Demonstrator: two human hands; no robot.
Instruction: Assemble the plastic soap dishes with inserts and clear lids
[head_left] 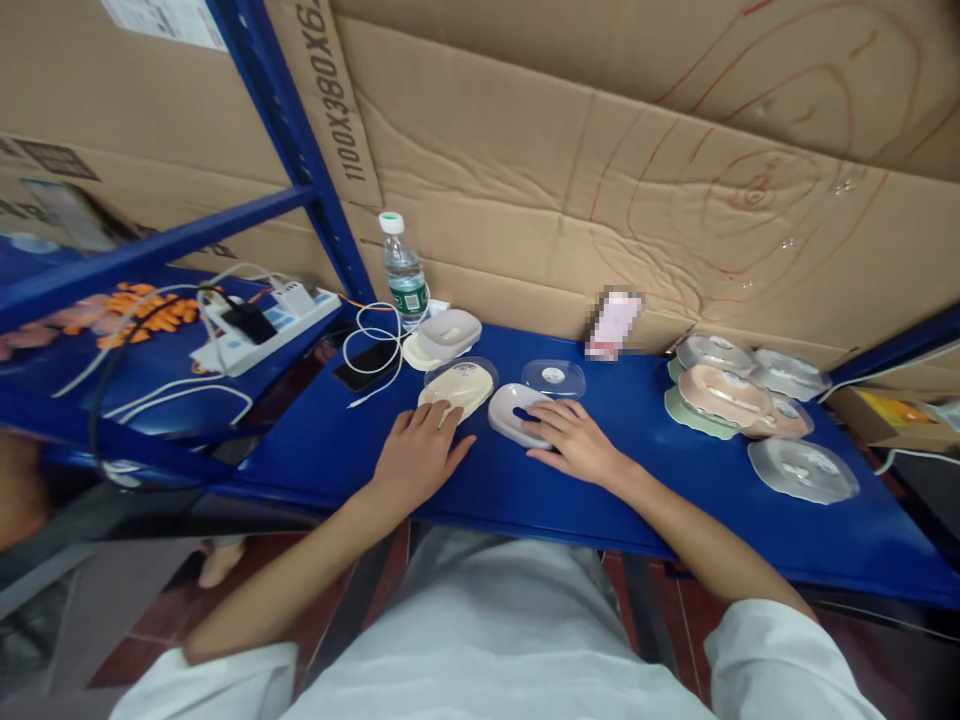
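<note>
My left hand [420, 455] lies palm down with its fingers spread, fingertips on a cream oval plastic dish [456, 388] and thumb apart from it. A clear lid [487, 368] shows behind this dish. My right hand [574, 438] has its fingers over the right rim of a white oval dish [506, 412], thumb at the near edge; the underside of this grip is hidden. The dish has a dark blue opening in its middle. Just behind it lies a clear oval lid [553, 378] with a round white label.
Behind my left hand are a greyish oval dish [450, 333], a water bottle [405, 275], a white cable [367, 350] and a dark phone-like slab [367, 365]. Several lidded dishes [724, 395] stand stacked at right. A blue shelf post [300, 150] and power strip [262, 335] are at left.
</note>
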